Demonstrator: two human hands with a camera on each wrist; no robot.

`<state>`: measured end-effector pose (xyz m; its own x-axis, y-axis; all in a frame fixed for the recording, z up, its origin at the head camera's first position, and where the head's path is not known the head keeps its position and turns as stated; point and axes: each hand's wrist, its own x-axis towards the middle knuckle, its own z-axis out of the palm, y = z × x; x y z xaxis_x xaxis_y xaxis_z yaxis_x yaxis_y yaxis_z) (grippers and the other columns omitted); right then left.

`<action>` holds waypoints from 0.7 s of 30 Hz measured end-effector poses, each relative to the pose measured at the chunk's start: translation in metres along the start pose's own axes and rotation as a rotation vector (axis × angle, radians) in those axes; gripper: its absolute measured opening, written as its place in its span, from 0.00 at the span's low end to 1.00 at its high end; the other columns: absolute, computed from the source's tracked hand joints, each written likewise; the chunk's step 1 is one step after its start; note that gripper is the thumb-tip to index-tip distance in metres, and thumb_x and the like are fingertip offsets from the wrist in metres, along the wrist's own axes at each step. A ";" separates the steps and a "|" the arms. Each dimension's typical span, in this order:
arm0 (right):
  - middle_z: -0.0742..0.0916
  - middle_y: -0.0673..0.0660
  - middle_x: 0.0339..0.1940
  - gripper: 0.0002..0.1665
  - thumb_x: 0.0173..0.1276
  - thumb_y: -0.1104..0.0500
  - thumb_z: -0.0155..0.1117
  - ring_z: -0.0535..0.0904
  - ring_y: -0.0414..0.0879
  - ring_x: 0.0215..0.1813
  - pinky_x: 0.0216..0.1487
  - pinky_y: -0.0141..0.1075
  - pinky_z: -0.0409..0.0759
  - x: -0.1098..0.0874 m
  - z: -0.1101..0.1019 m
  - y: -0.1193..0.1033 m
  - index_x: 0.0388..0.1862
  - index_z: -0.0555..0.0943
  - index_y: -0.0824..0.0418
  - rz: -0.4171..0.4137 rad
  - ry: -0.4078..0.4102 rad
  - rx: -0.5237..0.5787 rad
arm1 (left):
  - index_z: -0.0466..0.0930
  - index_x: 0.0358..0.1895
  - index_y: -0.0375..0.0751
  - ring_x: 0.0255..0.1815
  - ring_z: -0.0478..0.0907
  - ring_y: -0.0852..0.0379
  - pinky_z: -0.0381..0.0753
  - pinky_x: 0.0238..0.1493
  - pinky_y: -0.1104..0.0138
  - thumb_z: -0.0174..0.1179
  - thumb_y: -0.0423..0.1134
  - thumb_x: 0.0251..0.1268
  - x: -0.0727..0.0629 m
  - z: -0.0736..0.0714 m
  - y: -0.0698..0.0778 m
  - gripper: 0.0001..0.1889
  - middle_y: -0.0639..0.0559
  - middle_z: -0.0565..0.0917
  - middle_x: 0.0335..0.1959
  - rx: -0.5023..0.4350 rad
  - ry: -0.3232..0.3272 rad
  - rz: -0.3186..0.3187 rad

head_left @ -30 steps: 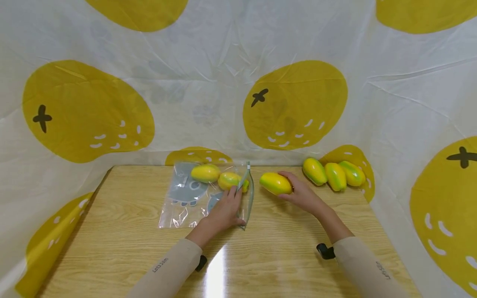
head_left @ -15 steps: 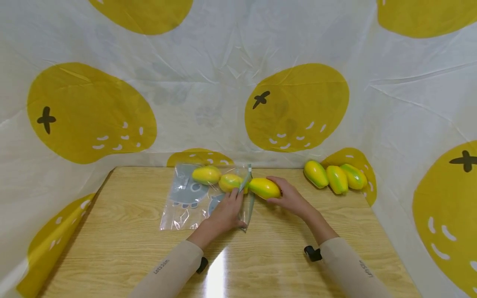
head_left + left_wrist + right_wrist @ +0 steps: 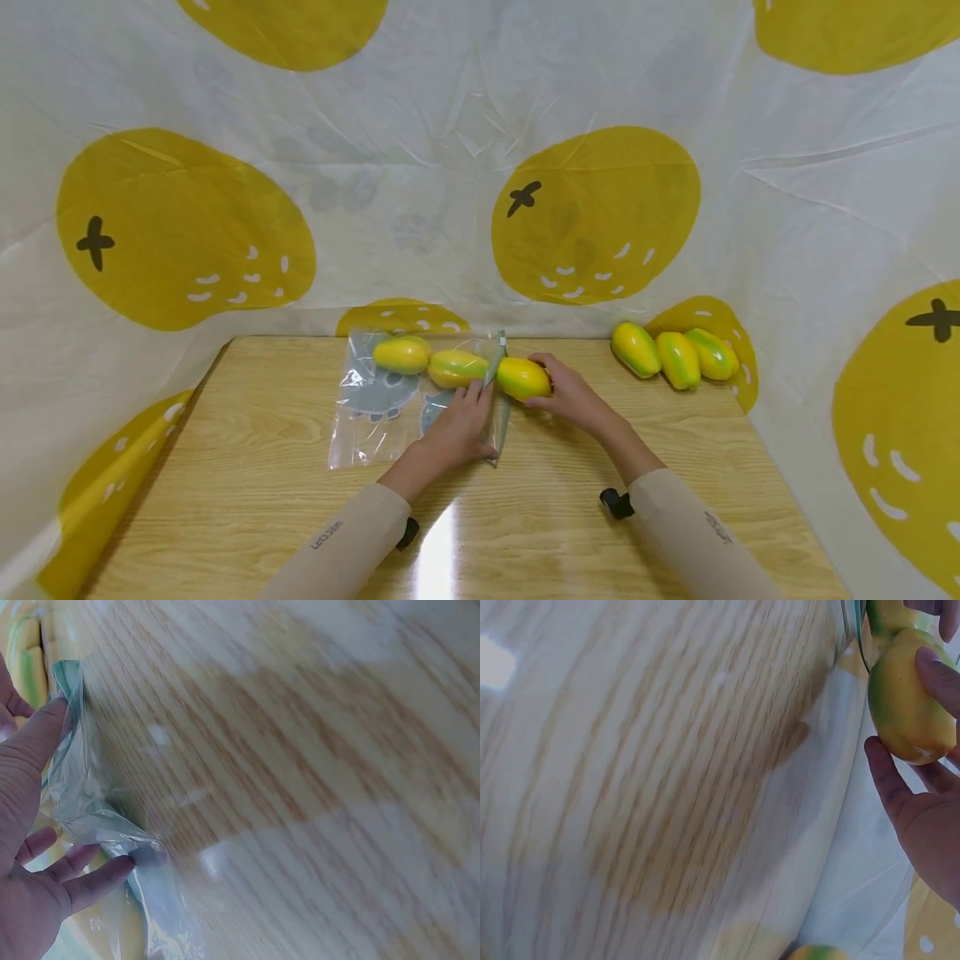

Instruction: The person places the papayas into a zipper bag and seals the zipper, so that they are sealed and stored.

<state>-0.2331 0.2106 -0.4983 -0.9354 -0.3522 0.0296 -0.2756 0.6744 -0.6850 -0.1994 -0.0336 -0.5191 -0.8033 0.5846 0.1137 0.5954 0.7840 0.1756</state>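
Observation:
A clear zip bag [image 3: 352, 446] with grey-blue cartoon animals lies flat, its green-edged mouth facing right. Inside it, two glossy yellow-green papaya-like fruits [image 3: 401, 355] lie end to end. My left hand [image 3: 453, 425] rests on the bag at the mouth; its fingers and thumb are spread apart, and in the left wrist view fingertips touch the green edge [image 3: 67, 675]. Another such fruit [image 3: 522, 379] is in my right hand [image 3: 566, 392], gripped at its right end between thumb and fingers [image 3: 889, 776]. Its left end is right at the bag's mouth.
Three more yellow-green fruits [image 3: 677, 360] sit together at the table's back right. Behind and at both sides hangs a white cloth [image 3: 420, 217] printed with large yellow fruits. The wooden table [image 3: 262, 517] extends in front, with a bright light reflection.
My right hand has carried its fruit leftward to the bag's mouth. The two fruits in the bag have shifted left. My left hand has stayed nearly in place.

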 end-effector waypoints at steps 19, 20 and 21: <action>0.81 0.64 0.67 0.41 0.63 0.57 0.79 0.81 0.54 0.55 0.56 0.48 0.84 0.017 0.017 -0.007 0.71 0.71 0.65 0.021 0.072 -0.016 | 0.54 0.80 0.28 0.66 0.72 0.41 0.81 0.64 0.61 0.80 0.64 0.43 0.001 0.000 0.001 0.67 0.34 0.62 0.76 0.016 -0.016 -0.008; 0.80 0.65 0.67 0.41 0.63 0.58 0.78 0.81 0.54 0.54 0.55 0.47 0.84 0.017 0.017 -0.007 0.72 0.70 0.66 0.007 0.067 -0.016 | 0.54 0.80 0.28 0.65 0.72 0.41 0.81 0.63 0.62 0.80 0.64 0.43 0.000 0.000 0.001 0.67 0.34 0.63 0.76 0.027 -0.012 -0.005; 0.80 0.66 0.68 0.41 0.64 0.59 0.77 0.81 0.54 0.54 0.55 0.46 0.84 0.017 0.018 -0.007 0.73 0.70 0.66 -0.007 0.062 -0.016 | 0.54 0.80 0.28 0.64 0.73 0.42 0.81 0.63 0.62 0.80 0.65 0.42 0.000 0.000 0.001 0.67 0.34 0.64 0.75 0.033 -0.008 -0.002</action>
<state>-0.2429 0.1887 -0.5059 -0.9454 -0.3159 0.0797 -0.2848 0.6826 -0.6731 -0.1992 -0.0329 -0.5189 -0.8042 0.5849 0.1058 0.5944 0.7914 0.1429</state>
